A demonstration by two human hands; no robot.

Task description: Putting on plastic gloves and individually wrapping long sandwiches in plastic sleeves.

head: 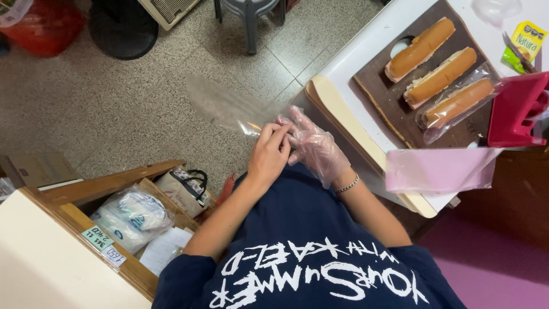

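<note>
One clear plastic bag (226, 106) | thin, crinkled, see-through | pinched by both hands' fingers (280, 129)

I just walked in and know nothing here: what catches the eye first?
At centre, the bare left hand and the right hand, in a thin clear glove, pinch the mouth of a clear plastic bag. At upper right, three long bread rolls lie on a dark board, the nearest one inside a bag.

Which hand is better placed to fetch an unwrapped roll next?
Likely the right hand: gloved and on the side nearer the rolls; the bare left hand pinches the clear bag.
</note>
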